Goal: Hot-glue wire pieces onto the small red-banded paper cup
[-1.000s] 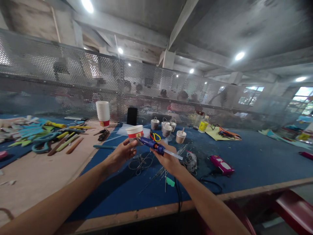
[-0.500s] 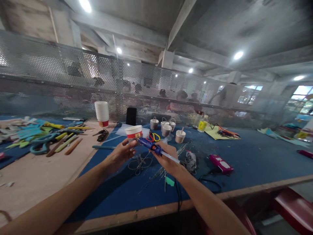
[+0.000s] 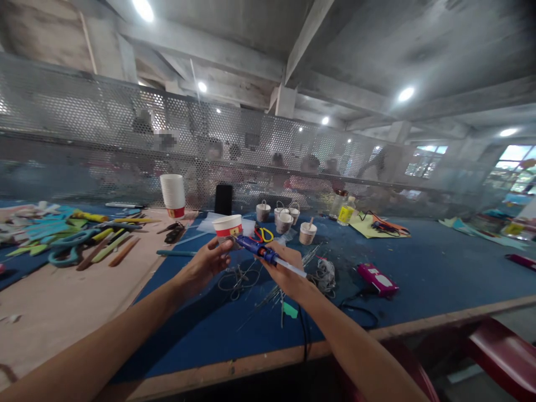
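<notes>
**Hot nozzle close to our fingers**

At frame centre we hold a paper cup (image 3: 227, 227) above the tabletop (image 3: 419, 279), left hand (image 3: 206, 263) clasping it from below. Our right hand (image 3: 281, 269) is clenched on the blue glue gun (image 3: 262, 251), nozzle at the cup's side. A slip could burn the left fingers; its cord (image 3: 305, 329) might snag the loose wire (image 3: 238, 276) beneath.

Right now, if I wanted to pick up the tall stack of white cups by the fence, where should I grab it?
Probably wrap your hand around the middle of the stack of cups, coming from the front or side. It stands upright against the mesh fence, so the back looks blocked. The round walls suit a sideways grip, and holding low or mid-height should keep the tall stack from tipping or pulling apart.
</notes>
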`<state>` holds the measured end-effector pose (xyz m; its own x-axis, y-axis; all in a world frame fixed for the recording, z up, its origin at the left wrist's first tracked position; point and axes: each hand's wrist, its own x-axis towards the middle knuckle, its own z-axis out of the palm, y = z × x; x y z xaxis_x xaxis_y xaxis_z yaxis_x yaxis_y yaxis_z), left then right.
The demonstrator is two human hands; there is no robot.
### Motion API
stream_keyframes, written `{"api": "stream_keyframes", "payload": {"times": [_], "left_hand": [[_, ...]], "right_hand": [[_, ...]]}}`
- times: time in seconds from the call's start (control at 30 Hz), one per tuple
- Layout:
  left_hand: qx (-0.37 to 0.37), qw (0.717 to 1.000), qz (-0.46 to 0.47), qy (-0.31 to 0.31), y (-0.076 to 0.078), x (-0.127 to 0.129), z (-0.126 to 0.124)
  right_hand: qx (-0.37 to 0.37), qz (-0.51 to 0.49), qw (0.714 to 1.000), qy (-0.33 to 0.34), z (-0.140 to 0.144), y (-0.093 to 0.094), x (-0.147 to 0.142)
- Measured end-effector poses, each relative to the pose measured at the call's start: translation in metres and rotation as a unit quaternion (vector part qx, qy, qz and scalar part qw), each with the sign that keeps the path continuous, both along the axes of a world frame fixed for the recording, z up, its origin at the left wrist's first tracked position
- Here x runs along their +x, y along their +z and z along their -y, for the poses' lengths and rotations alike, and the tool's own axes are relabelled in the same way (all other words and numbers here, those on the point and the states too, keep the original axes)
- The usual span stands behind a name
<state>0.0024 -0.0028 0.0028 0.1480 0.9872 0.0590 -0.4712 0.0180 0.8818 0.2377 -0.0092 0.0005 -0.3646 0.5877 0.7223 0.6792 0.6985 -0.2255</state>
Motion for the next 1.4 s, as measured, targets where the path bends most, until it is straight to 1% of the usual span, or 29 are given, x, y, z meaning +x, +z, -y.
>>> {"api": "stream_keyframes", "payload": {"times": [0.33, 0.63, 0.97, 1.2, 1.4], "left_hand": [[-0.006, 1.0, 0.002, 0.007, -0.0004, -0.0005, -0.001], [0.001, 1.0, -0.011, -0.01, 0.0016, -0.0015, 0.0023], [-0.001, 1.0, 0.018, -0.01, 0.0025, -0.0014, 0.0013], [0.004, 1.0, 0.005, -0.017, 0.0015, -0.0027, 0.0014], [-0.001, 1.0, 0.006, -0.023, 0.0046, -0.0025, 0.0029]], "right_hand": [[0.021, 0.005, 1.0, -0.013, -0.0025, -0.0026, 0.0015], [0.032, 0.022, 0.999, -0.034, -0.004, -0.0032, 0.002], [0.02, 0.019, 0.999, -0.04, -0.0024, 0.0017, 0.0021], [0.022, 0.012, 0.999, -0.033, -0.0047, -0.0009, 0.0038], [0.021, 0.019, 0.998, -0.052, -0.0044, 0.0008, 0.0038]]}}
